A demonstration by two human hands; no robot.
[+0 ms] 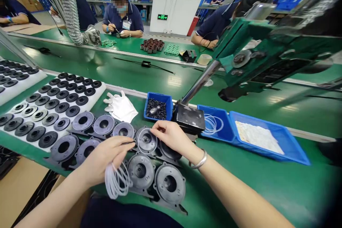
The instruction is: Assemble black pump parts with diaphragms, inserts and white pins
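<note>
My left hand [107, 156] is closed on a bundle of translucent white rubber rings [117, 183] that hang below its fingers. A thin dark pointed piece [128, 143] shows at its fingertips; I cannot make out what it is. My right hand [169, 133] pinches at the upper right rim of a grey round metal housing [146, 141]. A pale ring [139, 146] lies around this housing's rim, under the right fingertips. More grey housings [169, 184] with central holes stand in two rows about my hands. Part of one housing is hidden beneath my right hand.
Black discs [62, 107] fill a white foam tray [93, 104] at left. A white glove [121, 107], a blue bin of black parts [158, 107], a bin with rings [213, 124] and a blue tray [291, 146] line the back. A green press [245, 57] overhangs the right. People sit opposite.
</note>
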